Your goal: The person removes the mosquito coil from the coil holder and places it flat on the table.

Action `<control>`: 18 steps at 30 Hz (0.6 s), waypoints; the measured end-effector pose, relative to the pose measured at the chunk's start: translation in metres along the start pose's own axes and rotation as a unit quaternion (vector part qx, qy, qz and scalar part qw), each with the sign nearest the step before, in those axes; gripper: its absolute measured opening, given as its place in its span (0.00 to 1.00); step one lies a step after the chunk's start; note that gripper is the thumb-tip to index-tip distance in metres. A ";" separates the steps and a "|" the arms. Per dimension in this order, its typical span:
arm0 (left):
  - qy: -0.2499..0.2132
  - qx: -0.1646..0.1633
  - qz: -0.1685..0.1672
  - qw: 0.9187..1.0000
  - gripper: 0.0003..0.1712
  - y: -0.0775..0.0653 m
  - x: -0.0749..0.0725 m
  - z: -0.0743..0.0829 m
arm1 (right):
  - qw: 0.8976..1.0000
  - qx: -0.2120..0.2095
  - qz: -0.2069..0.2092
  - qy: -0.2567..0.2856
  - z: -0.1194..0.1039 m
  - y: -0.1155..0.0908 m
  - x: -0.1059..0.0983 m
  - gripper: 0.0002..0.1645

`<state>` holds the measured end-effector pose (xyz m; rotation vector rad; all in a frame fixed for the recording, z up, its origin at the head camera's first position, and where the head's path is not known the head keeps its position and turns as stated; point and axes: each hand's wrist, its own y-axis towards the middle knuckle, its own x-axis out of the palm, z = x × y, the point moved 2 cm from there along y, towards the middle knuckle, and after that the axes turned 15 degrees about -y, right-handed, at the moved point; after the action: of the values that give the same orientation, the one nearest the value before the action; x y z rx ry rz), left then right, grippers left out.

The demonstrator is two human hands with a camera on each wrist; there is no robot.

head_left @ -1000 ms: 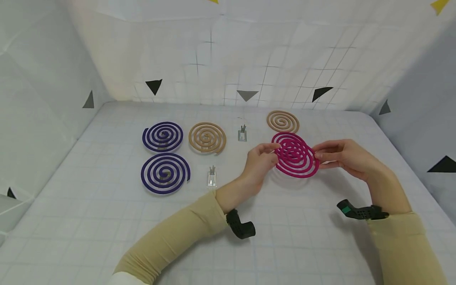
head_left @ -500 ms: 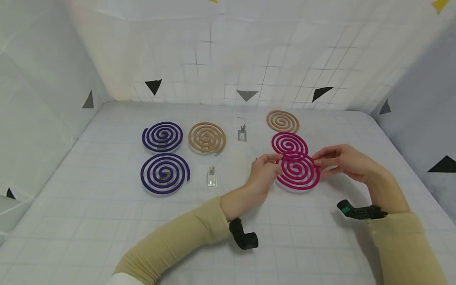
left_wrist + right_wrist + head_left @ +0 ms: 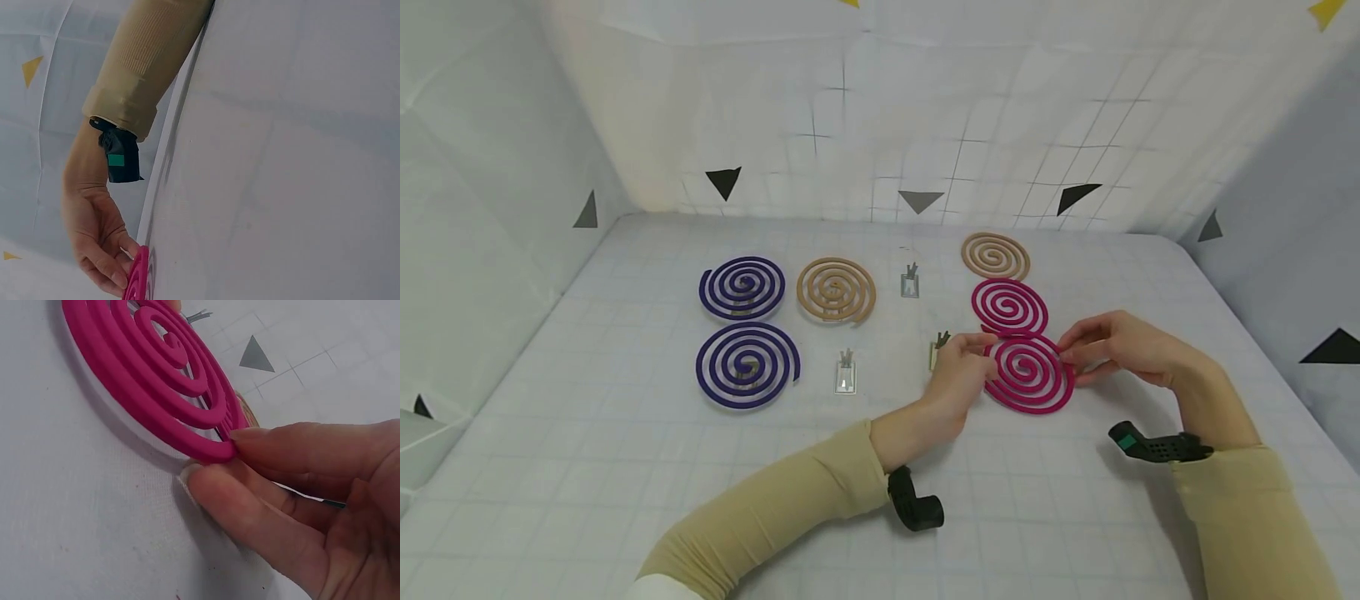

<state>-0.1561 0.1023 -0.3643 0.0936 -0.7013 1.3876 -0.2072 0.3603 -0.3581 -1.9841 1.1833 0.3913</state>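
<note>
In the head view, a pink mosquito coil (image 3: 1024,365) lies almost level, low over the table, between both hands. My left hand (image 3: 953,379) pinches its left edge. My right hand (image 3: 1131,350) pinches the right edge; the right wrist view shows the thumb and fingers at the rim of the coil (image 3: 137,403), with a shadow below it. The left wrist view catches the right hand (image 3: 97,234) at the coil's edge (image 3: 139,272). A second pink coil (image 3: 1009,307) sits just behind, at the held coil's far edge. Beside the left hand, a brassy metal coil stand (image 3: 934,357) is partly hidden.
A tan coil (image 3: 996,256) lies behind the pink ones. To the left are another tan coil (image 3: 835,287) and two purple coils, one farther (image 3: 745,282) and one nearer (image 3: 747,365). Two silvery stands, one far (image 3: 910,285) and one near (image 3: 846,377), stand between. White walls enclose the table.
Both hands have brought the held pink coil toward the person and lower, off the second pink coil it overlapped. The brassy stand has come into view beside the left hand.
</note>
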 end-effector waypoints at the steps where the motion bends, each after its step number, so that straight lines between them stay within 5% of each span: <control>1: 0.003 0.002 0.002 1.000 0.25 0.000 0.000 -0.001 | 1.000 0.000 -0.002 -0.003 0.000 0.000 0.000 0.27; 18: 0.047 0.012 0.003 0.999 0.22 -0.001 -0.002 -0.003 | 0.999 0.000 -0.015 -0.047 -0.002 -0.001 0.000 0.24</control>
<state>-0.1538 0.1015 -0.3675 0.0447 -0.6084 1.3972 -0.2068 0.3592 -0.3569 -1.9582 1.0937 0.4643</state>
